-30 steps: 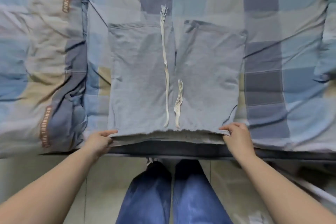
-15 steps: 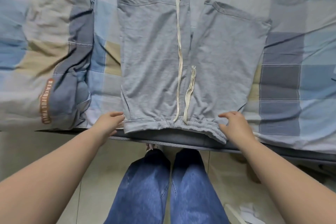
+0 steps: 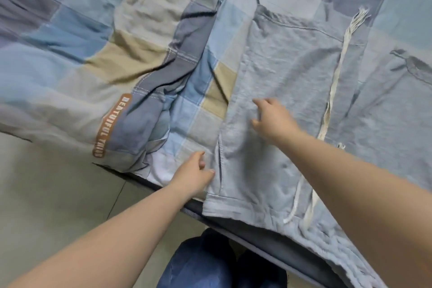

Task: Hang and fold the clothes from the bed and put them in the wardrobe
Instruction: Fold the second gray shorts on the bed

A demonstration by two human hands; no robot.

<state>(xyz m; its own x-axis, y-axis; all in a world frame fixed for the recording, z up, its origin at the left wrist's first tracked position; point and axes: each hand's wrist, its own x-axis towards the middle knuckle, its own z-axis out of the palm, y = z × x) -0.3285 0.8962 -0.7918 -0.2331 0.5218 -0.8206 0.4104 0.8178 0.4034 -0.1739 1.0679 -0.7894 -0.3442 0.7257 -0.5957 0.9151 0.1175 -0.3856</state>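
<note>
A: Head view, looking down at the bed (image 3: pixel 233 214) edge. Grey shorts (image 3: pixel 287 91) lying flat on the checked sheet (image 3: pixel 191 124), waistband hanging over the near edge, legs pointing toward the far edge.

B: Lying alone there?

A: Lying just beside a rumpled quilt (image 3: pixel 77 58), apart from it by a strip of sheet. Carrying an orange label (image 3: pixel 112 126) near the near edge.

B: And the left hand (image 3: pixel 195 176)?

A: Resting on the sheet at the near edge, touching the shorts' left side seam. Fingers loosely curled, thumb tip against the cloth. Pinching the seam or only touching it: cannot tell, blurred.

B: The right hand (image 3: pixel 272 118)?

A: Lying on the left leg of the shorts, midway between waistband and hem. Fingers spread and bent a little, resting on the fabric, gripping nothing visibly. Cloth bunching slightly under the palm.

B: Drawstrings (image 3: pixel 333 91)?

A: Running pale along the middle of the shorts, one frayed end reaching past the far hem onto the sheet, the other crossing under the right forearm near the waistband.

B: Below the bed?

A: Showing grey floor (image 3: pixel 53 189) at the left, and blue jeans (image 3: pixel 201 262) at the bottom, just by the near edge.
</note>
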